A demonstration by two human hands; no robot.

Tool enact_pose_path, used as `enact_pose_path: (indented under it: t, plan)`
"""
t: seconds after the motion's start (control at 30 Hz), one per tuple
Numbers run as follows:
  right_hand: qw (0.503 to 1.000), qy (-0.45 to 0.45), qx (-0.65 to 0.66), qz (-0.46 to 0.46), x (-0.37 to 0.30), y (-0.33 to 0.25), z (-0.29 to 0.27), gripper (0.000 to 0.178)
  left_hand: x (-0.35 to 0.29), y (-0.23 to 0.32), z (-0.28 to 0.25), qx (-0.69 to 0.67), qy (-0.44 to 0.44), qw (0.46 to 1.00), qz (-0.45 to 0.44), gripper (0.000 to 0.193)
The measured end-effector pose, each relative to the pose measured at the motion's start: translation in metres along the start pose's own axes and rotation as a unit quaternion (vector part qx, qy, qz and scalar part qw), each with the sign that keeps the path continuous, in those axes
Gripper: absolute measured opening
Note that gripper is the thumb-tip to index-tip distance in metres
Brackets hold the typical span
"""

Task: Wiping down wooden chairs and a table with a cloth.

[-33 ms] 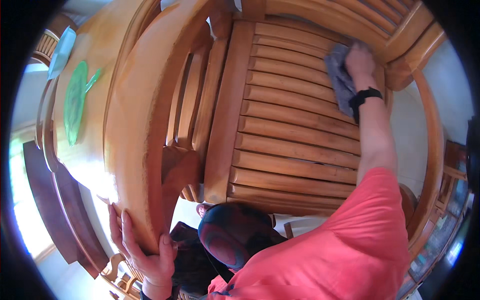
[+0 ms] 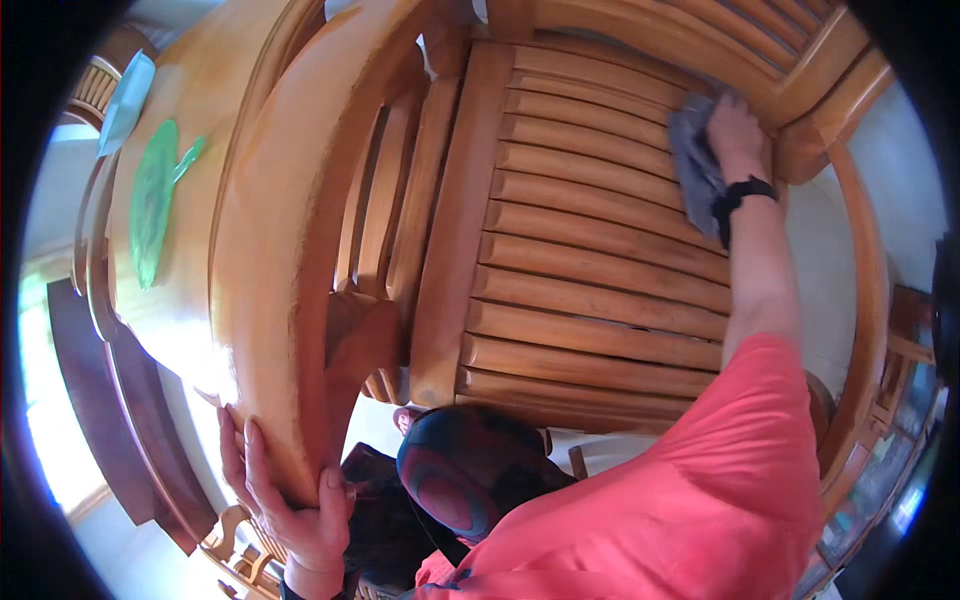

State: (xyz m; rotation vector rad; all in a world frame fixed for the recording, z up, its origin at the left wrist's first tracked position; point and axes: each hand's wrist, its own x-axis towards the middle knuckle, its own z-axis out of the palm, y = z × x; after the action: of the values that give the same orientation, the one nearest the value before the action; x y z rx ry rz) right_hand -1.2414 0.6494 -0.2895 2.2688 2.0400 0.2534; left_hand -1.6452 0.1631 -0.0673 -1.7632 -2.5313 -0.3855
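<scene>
A slatted wooden seat (image 2: 590,215) lies in front of me. At its far right corner my right hand (image 2: 735,130) is closed on a crumpled grey cloth (image 2: 694,165), pressing it on the slat ends beside the seat's edge frame. The cloth hangs from the hand toward me, and part of its bunched end is hidden by the fingers. My left hand (image 2: 295,515) grips the near end of a broad, curved wooden armrest (image 2: 275,270), fingers stretched along its left side and thumb on its right.
Left of the armrest, a glossy wooden surface (image 2: 185,290) carries a green leaf-shaped item (image 2: 153,205) and a pale blue dish (image 2: 127,103). A curved wooden armrest (image 2: 862,290) bounds the seat's right side. My knee (image 2: 455,470) is close to the seat's front edge.
My right hand and the grey cloth have shifted slightly right and toward me. The left hand stays on the armrest.
</scene>
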Motion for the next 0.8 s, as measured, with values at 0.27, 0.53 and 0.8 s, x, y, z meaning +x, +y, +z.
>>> enact_pose_path:
  t: [0.27, 0.53, 0.8]
  plan:
    - [0.998, -0.061, -0.005, -0.005, 0.012, 0.005, -0.003, 0.044, 0.002, 0.0, 0.004, -0.032, 0.005, 0.999, 0.018, 0.072]
    - [0.995, -0.086, 0.045, 0.034, -0.03, 0.018, -0.012, 0.044, 0.001, 0.001, 0.004, -0.061, 0.016, 0.998, 0.019, 0.073]
    - [0.988, -0.135, 0.081, -0.001, -0.068, 0.057, 0.002, 0.058, 0.0, -0.002, 0.002, -0.046, 0.012, 0.999, 0.021, 0.071]
